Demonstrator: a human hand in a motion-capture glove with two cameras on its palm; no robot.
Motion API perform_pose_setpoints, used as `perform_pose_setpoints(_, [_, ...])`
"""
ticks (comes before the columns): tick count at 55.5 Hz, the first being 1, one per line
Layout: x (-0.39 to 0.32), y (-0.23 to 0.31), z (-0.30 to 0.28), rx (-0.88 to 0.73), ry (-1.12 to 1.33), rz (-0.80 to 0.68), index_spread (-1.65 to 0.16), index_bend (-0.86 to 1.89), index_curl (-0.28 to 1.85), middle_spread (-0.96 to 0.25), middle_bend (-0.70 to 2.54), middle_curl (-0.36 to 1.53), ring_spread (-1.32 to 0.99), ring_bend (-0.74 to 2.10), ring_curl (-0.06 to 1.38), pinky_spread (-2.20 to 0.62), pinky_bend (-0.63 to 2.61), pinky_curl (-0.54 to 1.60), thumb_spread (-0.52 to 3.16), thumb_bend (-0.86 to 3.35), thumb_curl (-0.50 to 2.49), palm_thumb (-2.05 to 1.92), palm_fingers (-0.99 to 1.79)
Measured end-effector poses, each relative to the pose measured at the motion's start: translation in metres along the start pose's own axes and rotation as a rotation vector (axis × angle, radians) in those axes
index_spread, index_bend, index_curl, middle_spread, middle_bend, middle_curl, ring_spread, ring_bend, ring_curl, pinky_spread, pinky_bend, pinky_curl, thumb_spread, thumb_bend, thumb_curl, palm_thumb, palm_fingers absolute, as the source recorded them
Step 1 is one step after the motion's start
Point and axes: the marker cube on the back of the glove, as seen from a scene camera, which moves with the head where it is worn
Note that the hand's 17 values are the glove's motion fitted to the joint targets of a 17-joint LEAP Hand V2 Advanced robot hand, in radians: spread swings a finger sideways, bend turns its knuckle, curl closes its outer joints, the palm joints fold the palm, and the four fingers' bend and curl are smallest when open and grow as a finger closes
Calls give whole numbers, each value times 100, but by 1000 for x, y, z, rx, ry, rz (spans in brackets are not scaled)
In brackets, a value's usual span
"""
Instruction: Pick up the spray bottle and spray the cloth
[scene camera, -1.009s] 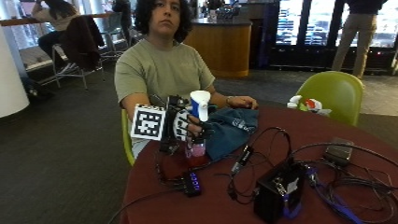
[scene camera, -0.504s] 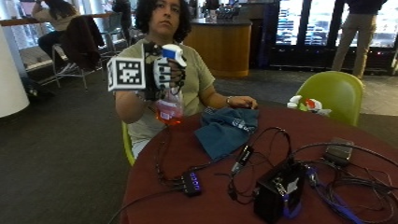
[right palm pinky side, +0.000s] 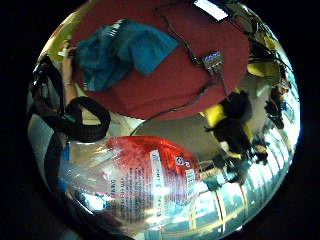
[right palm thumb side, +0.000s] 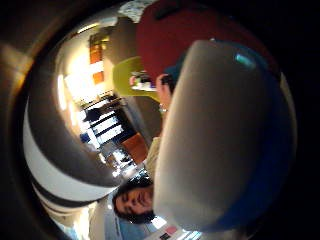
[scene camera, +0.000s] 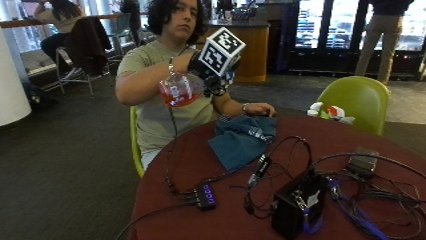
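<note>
The gloved right hand (scene camera: 208, 67) is raised in front of the person's chest, upper centre of the outside view, its fingers wrapped round the spray bottle (scene camera: 180, 89), which hangs tilted in the air with red liquid in its clear body. In the little-finger palm view the bottle's body (right palm pinky side: 145, 182) fills the area nearest the palm; in the thumb-side view its white and blue head (right palm thumb side: 220, 135) takes up most of the frame. The bare left hand (scene camera: 259, 109) rests on the far edge of the blue cloth (scene camera: 241, 140).

Nearest the camera, lower right, a black box (scene camera: 298, 210) sits among cables, with a USB hub (scene camera: 205, 195) to its left. Behind them the crumpled cloth lies at mid-frame on the round red table (scene camera: 200, 165). Beyond the table, upper right, stands a green chair (scene camera: 356, 100).
</note>
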Motion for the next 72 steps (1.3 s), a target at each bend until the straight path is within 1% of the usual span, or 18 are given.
perform_pose_setpoints(14, [-19, -66, 59, -261, 166, 96, -27, 27, 54, -17, 60, 53, -21, 57, 48, -27, 43, 42, 32, -3, 72, 98, 133])
perform_pose_setpoints(21, [-17, -84, 81, -333, 227, 146, -27, 27, 55, -16, 61, 53, -21, 57, 48, -27, 43, 42, 32, -3, 73, 98, 133])
perform_pose_setpoints(31, [-17, -95, 92, -346, 231, 155, -27, 27, 56, -16, 60, 53, -21, 56, 48, -26, 43, 42, 32, -3, 74, 97, 132])
perform_pose_setpoints(40, [-24, -84, 74, -282, 166, 89, -27, 26, 56, -16, 60, 53, -21, 55, 48, -26, 42, 42, 31, -3, 75, 97, 133])
perform_pose_setpoints(45, [-33, -73, 57, -192, 94, 20, -27, 25, 56, -16, 60, 53, -21, 55, 48, -26, 42, 42, 31, -3, 75, 97, 133])
perform_pose_setpoints(50, [-43, -57, 30, -55, -16, -99, -28, 25, 57, -17, 60, 53, -21, 55, 48, -26, 42, 41, 31, -3, 75, 97, 133])
perform_pose_setpoints(57, [-55, -37, 3, 95, -173, -255, -28, 24, 57, -17, 59, 52, -21, 56, 49, -26, 43, 42, 31, -3, 76, 97, 134])
perform_pose_setpoints(65, [-80, -23, -17, 245, -432, -496, -28, 25, 57, -17, 59, 52, -21, 56, 49, -26, 43, 42, 31, -4, 76, 97, 134])
perform_pose_setpoints(72, [-126, -26, -20, 296, -682, -734, -28, 25, 57, -18, 60, 53, -21, 57, 49, -27, 43, 42, 31, -3, 76, 97, 135])
